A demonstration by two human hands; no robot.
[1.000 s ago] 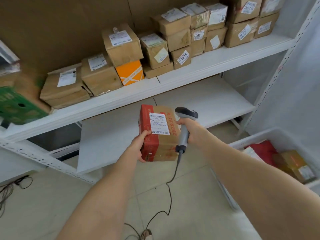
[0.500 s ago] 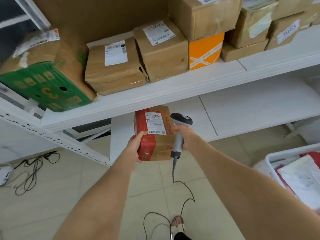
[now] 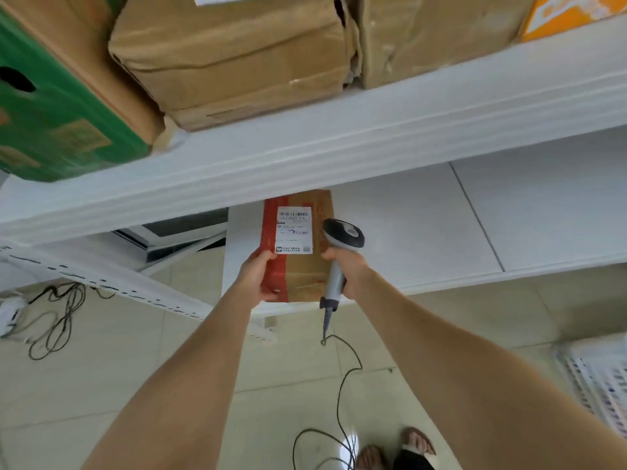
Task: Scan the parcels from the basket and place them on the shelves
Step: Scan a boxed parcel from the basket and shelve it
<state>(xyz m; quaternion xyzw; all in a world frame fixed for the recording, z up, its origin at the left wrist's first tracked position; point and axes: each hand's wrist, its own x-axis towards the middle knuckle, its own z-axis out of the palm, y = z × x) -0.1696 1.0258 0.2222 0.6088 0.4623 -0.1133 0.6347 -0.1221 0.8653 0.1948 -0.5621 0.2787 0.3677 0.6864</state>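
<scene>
Upper shelf [image 3: 339, 147] carries green box [image 3: 51, 113] at ten o'clock, brown cartons [image 3: 237, 62] at twelve; floor [image 3: 101, 385] carries cables [image 3: 57, 317] at eight.

1. A tangle of black cables [image 3: 56, 317] lies on the floor, well to the left of and lower than the fingers [image 3: 268, 256] of the left hand [image 3: 254, 276].
2. A white device [image 3: 7, 313], cut by the frame edge, sits at the cables' far end, farther left again.
3. A dark pane in a white frame [image 3: 185, 225] shows just left of those fingers, slightly higher.
4. Pale floor tiles [image 3: 135, 385] with thin grout lines spread below both sets of fingers.
5. Two feet [image 3: 419, 440] in brownish sandals stand at the bottom edge, far below the fingers [image 3: 330, 255] of the right hand [image 3: 349, 273].
</scene>
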